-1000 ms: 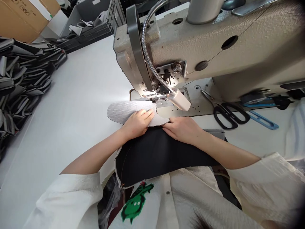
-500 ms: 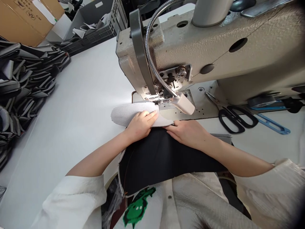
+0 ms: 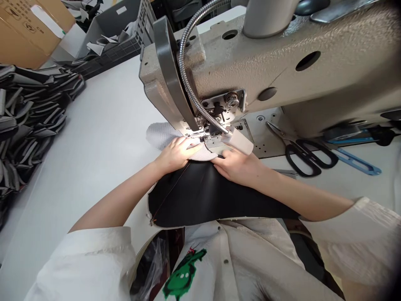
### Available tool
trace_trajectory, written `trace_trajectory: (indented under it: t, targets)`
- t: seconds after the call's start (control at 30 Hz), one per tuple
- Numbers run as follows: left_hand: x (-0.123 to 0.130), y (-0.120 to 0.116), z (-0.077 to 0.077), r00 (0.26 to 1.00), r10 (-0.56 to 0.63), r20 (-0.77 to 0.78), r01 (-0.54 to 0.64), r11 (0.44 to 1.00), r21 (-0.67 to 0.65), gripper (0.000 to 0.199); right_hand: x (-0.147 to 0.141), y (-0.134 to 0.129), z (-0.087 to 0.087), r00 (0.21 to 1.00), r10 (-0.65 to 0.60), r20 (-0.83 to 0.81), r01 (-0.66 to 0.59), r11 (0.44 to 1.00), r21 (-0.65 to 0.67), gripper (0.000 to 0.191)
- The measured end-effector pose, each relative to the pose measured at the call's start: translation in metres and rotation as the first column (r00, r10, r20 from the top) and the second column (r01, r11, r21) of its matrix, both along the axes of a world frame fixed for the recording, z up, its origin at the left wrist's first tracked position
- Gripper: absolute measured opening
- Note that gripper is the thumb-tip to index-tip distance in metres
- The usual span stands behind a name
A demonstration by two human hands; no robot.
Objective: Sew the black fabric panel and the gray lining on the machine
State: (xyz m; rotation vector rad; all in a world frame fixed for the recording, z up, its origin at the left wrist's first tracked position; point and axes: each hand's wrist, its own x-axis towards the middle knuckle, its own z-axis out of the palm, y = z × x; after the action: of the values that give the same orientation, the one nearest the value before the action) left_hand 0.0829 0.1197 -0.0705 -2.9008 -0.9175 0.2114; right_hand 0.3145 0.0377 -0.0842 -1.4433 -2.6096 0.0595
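Observation:
My left hand (image 3: pixel 174 154) lies flat on a grey mesh fabric piece (image 3: pixel 160 135), fingers pointing at the presser foot (image 3: pixel 203 134) of the beige sewing machine (image 3: pixel 266 62). My right hand (image 3: pixel 236 165) presses the seam where the mesh meets a black material panel (image 3: pixel 203 196) that runs back toward my body. A thin stitched line crosses the black panel. The far tip of the mesh passes under the machine head. A small lamp (image 3: pixel 239 140) on a gooseneck lights the needle area.
Black-handled scissors (image 3: pixel 302 152) and a blue tool (image 3: pixel 357 163) lie on the machine bed at right. Stacks of dark cut pieces (image 3: pixel 28 121) line the white table's left edge. A grey crate (image 3: pixel 115 33) and cardboard box (image 3: pixel 28 25) stand behind.
Both hands have pushed the mesh and black panel forward, so more of the mesh now lies under the machine head. The view has shifted slightly.

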Motion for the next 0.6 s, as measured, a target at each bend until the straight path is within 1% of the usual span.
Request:
trace_trajectory:
  t: [0.1,0.2,0.23,0.3,0.37,0.43,0.5,0.6]
  targets:
    - [0.001,0.009,0.004,0.998,-0.05,-0.045,0.05,0.999,0.008,0.056,-0.005,0.004,-0.005,0.999,0.039,-0.036,-0.038,0.999,0.036,0.036]
    - [0.006,0.012,0.011,0.992,-0.091,-0.085,0.09,0.996,-0.017,0.053,-0.005,0.007,-0.005,0.996,0.064,-0.068,-0.064,0.998,0.009,0.038]
    - [0.009,0.009,0.013,0.994,-0.077,-0.079,0.076,0.997,-0.016,0.051,-0.003,0.007,-0.003,0.995,0.061,-0.082,-0.062,0.998,-0.018,0.038]
    - [0.016,-0.002,0.014,0.999,-0.012,-0.031,0.012,1.0,0.0,0.044,0.005,0.007,-0.001,0.989,0.054,-0.138,-0.067,0.994,-0.09,0.038]
    - [0.023,-0.016,0.009,0.995,0.082,0.058,-0.083,0.996,0.01,0.038,0.013,0.006,0.001,0.975,0.038,-0.218,-0.078,0.981,-0.177,0.037]
    - [0.026,-0.028,0.0,0.977,0.144,0.158,-0.145,0.989,-0.009,0.036,0.019,0.006,0.001,0.959,0.02,-0.284,-0.093,0.965,-0.246,0.035]
    - [0.024,-0.032,-0.01,0.958,0.154,0.24,-0.151,0.988,-0.031,0.037,0.02,0.006,0.001,0.945,0.021,-0.326,-0.122,0.948,-0.294,0.035]
    - [0.016,-0.025,-0.022,0.948,0.112,0.297,-0.107,0.994,-0.032,0.037,0.013,0.006,0.001,0.941,0.013,-0.339,-0.141,0.924,-0.356,0.036]
